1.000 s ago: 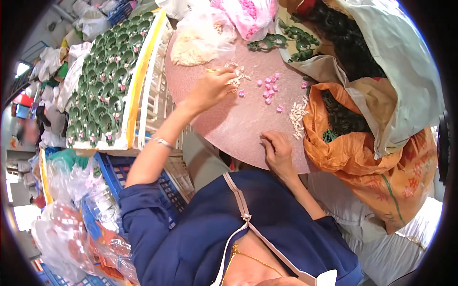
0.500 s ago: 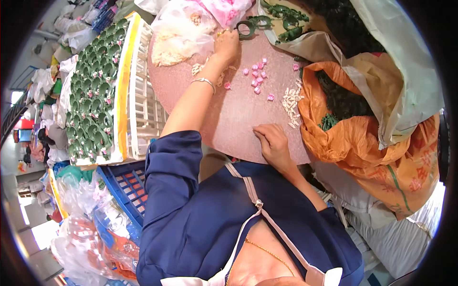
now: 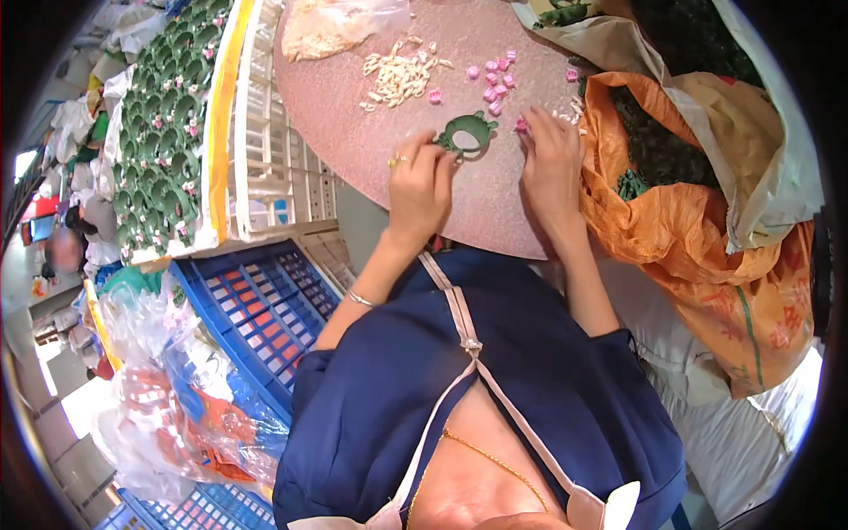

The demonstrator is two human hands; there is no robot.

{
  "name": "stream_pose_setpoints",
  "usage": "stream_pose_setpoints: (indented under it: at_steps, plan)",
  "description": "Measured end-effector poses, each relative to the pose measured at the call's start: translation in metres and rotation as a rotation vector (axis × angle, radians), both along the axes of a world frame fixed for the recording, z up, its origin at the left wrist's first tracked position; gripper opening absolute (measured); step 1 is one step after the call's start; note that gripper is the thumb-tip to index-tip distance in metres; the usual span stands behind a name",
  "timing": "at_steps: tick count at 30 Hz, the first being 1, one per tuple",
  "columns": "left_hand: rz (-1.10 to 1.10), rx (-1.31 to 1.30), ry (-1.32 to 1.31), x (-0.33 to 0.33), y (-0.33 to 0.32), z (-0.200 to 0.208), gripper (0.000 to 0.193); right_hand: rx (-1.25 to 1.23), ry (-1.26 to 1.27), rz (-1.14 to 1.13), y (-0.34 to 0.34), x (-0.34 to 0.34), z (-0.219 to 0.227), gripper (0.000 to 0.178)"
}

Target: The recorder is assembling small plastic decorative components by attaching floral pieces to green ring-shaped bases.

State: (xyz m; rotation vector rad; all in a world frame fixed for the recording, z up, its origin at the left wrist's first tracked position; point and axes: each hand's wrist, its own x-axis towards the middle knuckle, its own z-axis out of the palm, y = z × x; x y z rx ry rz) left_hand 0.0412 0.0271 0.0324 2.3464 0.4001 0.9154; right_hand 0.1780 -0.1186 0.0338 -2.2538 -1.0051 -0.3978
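My left hand point(image 3: 420, 187) is closed, pinching a dark green plastic ring piece point(image 3: 478, 124) with small knobs on its rim. The ring is held just over the pinkish round tabletop point(image 3: 353, 141). Across from it, my right hand point(image 3: 553, 168) has its fingertips closed around a small pink plastic piece point(image 3: 521, 125). Several more pink pieces point(image 3: 491, 94) lie beyond the two hands. A pile of small cream-coloured pieces point(image 3: 402, 75) sits farther off to the left. More pale pieces point(image 3: 576, 109) lie by the right hand, which partly hides them.
An orange sack point(image 3: 654, 225) of dark green parts bulges against the table's right edge, beside a whitish sack point(image 3: 777, 168). At the left stand a white crate point(image 3: 256, 168) and a tray of assembled green rings point(image 3: 163, 132). Below them is a blue basket point(image 3: 256, 300).
My left hand has drawn back toward me from the far side, bringing the green ring along. My right hand has moved forward from the table's near edge to a pink piece. The view has shifted.
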Motion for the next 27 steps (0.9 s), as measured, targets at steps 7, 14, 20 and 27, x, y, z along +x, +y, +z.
stream_pose_setpoints:
  at_steps: [7,14,20,27]
  plan:
    - [0.09,-0.042,-0.014,-0.025,-0.014,-0.014,0.054,-0.088,-0.012,-0.013,0.007,0.004,-0.006,0.016]
    - [0.038,-0.184,-0.075,-0.017,-0.016,-0.03,0.048,0.169,0.095,0.264,0.011,-0.042,0.004,0.027]
    - [-0.034,-0.058,-0.139,-0.023,-0.017,-0.033,0.048,0.037,0.063,0.293,0.016,-0.046,0.009,0.034]
    - [-0.015,-0.053,-0.18,-0.023,-0.017,-0.037,0.047,0.031,0.06,0.333,0.016,-0.037,0.016,0.031]
